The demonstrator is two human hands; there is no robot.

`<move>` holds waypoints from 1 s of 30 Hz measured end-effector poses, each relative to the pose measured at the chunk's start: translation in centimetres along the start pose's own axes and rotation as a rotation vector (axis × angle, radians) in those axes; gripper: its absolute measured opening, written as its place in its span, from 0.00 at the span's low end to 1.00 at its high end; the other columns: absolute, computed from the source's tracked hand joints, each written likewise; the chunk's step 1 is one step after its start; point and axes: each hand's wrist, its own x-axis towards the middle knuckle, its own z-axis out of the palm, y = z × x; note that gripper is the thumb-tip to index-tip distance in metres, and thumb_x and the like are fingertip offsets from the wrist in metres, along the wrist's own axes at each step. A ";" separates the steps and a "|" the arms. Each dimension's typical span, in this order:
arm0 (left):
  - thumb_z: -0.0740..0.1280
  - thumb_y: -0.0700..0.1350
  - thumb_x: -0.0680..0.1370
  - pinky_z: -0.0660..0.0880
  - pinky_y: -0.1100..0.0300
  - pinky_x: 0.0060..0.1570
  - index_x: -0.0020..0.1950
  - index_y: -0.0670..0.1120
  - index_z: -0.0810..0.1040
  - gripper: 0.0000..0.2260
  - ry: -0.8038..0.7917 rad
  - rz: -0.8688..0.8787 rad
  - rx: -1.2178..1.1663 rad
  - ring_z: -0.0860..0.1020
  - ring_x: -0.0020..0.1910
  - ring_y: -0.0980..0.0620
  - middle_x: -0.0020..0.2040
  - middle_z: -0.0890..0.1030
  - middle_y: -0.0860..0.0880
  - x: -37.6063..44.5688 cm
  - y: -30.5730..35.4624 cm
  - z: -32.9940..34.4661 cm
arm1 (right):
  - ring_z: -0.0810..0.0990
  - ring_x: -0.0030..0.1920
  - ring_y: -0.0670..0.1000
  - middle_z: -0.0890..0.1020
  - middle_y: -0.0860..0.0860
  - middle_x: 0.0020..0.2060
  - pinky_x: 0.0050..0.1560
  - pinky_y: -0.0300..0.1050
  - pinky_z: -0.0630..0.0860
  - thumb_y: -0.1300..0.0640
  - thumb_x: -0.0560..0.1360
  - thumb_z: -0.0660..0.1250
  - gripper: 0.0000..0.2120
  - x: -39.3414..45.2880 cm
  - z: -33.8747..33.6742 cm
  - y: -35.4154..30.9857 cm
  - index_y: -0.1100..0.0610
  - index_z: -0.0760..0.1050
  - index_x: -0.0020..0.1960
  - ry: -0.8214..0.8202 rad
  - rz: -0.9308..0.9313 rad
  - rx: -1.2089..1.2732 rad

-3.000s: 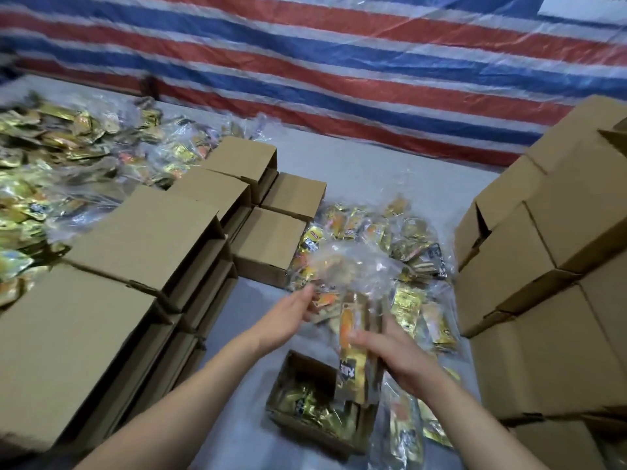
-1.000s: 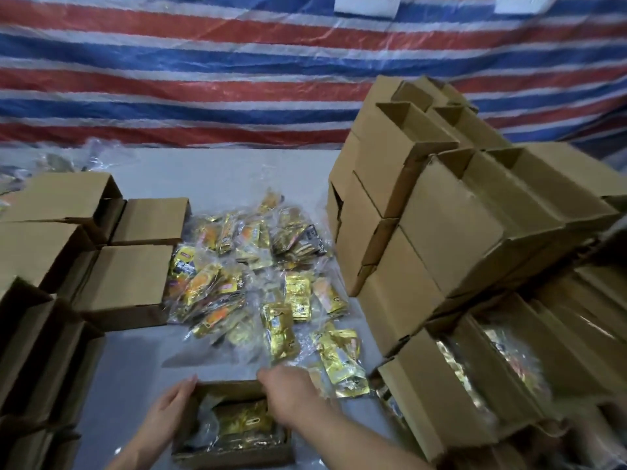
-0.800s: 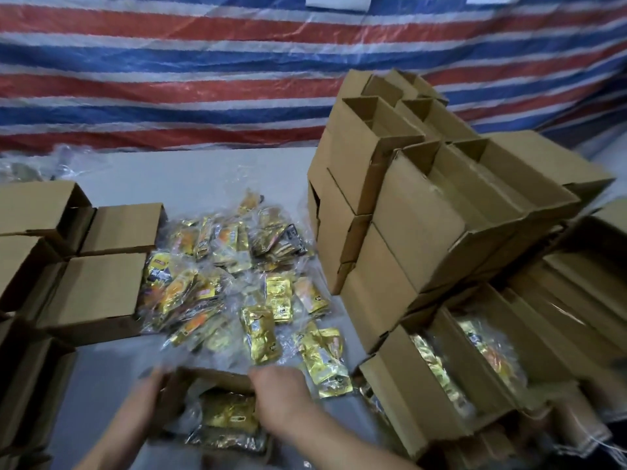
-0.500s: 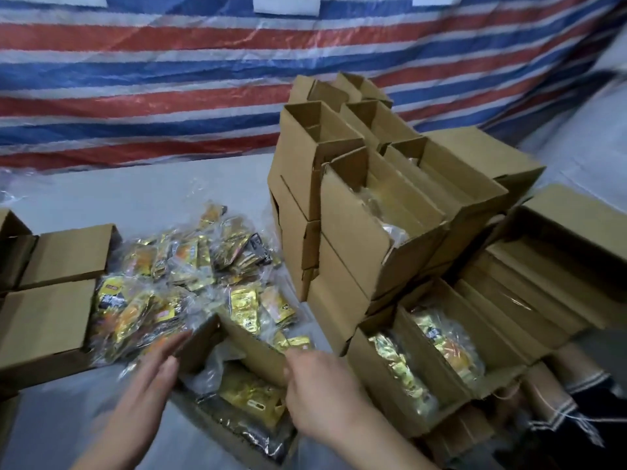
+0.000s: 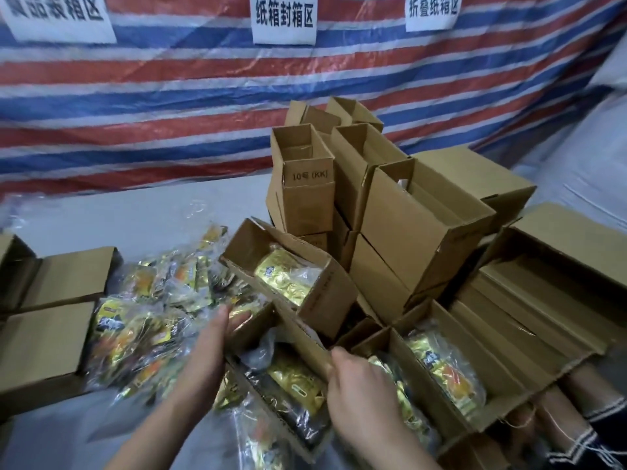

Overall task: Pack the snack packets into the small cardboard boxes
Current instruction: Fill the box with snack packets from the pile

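**Both hands on an open packed box at the near edge of the surface**

The left hand (image 5: 203,361) lies with straight fingers against the left wall of the small cardboard box (image 5: 258,330). The right hand (image 5: 359,391) curls its fingers over the box's right flap. Snack packets (image 5: 295,381) in clear wrap lie inside, between the hands. Loose packets (image 5: 146,320) are heaped left of the left hand. A second filled box (image 5: 325,300) sits tilted just beyond the hands. Stacked boxes (image 5: 407,225) rise beyond the right hand on the surface (image 5: 135,218).
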 end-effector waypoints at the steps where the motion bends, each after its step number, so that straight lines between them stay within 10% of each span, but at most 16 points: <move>1: 0.57 0.77 0.68 0.66 0.41 0.70 0.71 0.57 0.72 0.38 -0.039 -0.053 -0.078 0.75 0.67 0.48 0.67 0.78 0.51 0.9 0.4 0.0 | 0.82 0.44 0.50 0.76 0.45 0.38 0.37 0.43 0.70 0.52 0.83 0.57 0.08 0.1 -0.3 0.2 0.47 0.65 0.45 0.015 0.011 0.000; 12: 0.58 0.79 0.68 0.66 0.46 0.71 0.76 0.56 0.64 0.43 -0.236 -0.101 0.025 0.75 0.66 0.45 0.66 0.77 0.51 7.5 3.8 1.1 | 0.81 0.54 0.51 0.82 0.48 0.53 0.53 0.47 0.76 0.47 0.83 0.56 0.10 1.1 -1.1 -0.6 0.48 0.72 0.59 -0.018 0.117 0.025; 18: 0.57 0.64 0.79 0.75 0.61 0.31 0.62 0.46 0.70 0.23 -0.285 -0.251 -0.063 0.78 0.31 0.50 0.49 0.78 0.40 8.9 6.8 1.9 | 0.82 0.53 0.52 0.83 0.49 0.50 0.47 0.46 0.72 0.47 0.82 0.55 0.07 1.5 -1.0 -0.5 0.48 0.68 0.51 -0.015 0.145 -0.030; 30: 0.45 0.71 0.78 0.64 0.48 0.72 0.79 0.48 0.60 0.37 -0.361 -0.158 0.297 0.68 0.72 0.42 0.76 0.66 0.44 10.8 11.3 8.1 | 0.82 0.48 0.52 0.73 0.44 0.35 0.39 0.44 0.67 0.52 0.82 0.56 0.13 4.6 -0.4 -0.6 0.49 0.64 0.38 -0.060 0.239 0.009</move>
